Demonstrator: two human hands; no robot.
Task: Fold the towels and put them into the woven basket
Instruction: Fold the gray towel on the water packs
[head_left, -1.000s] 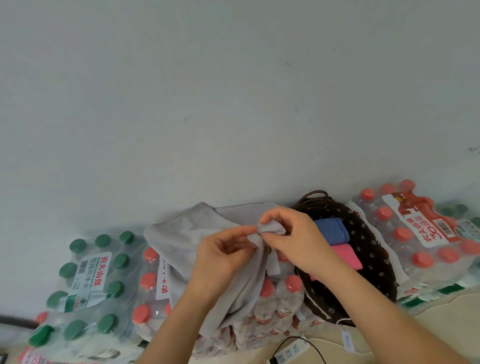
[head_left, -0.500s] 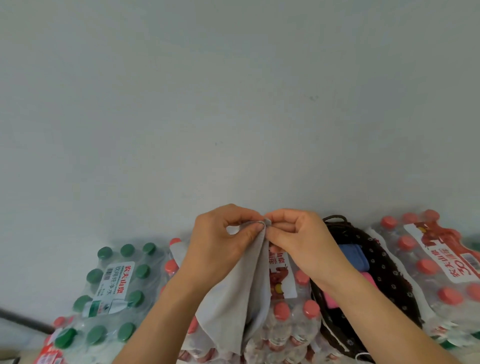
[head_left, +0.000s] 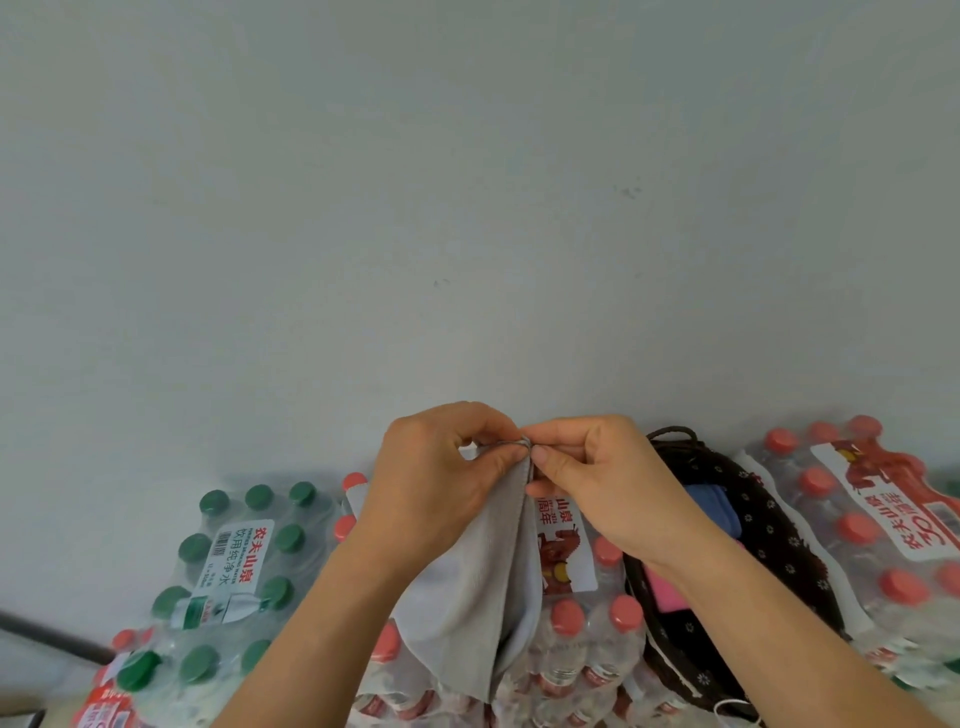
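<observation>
A grey towel (head_left: 483, 587) hangs in loose folds from its top corner, held in the air in front of the wall. My left hand (head_left: 441, 488) and my right hand (head_left: 602, 493) both pinch that corner, fingertips touching. To the right stands the dark brown woven basket (head_left: 774, 540) with a flowered lining. A folded blue towel (head_left: 714, 509) and a folded pink towel (head_left: 670, 592) lie inside it, partly hidden by my right wrist.
Shrink-wrapped packs of water bottles fill the bottom of the view: green caps (head_left: 234, 561) at the left, red caps (head_left: 582, 623) in the middle under the towel, more red caps (head_left: 872, 519) right of the basket. A plain pale wall (head_left: 467, 208) rises behind.
The grey towel has been lifted off the bottle packs and now hangs from one corner. Both hands came together at that corner, and the view tilted upward.
</observation>
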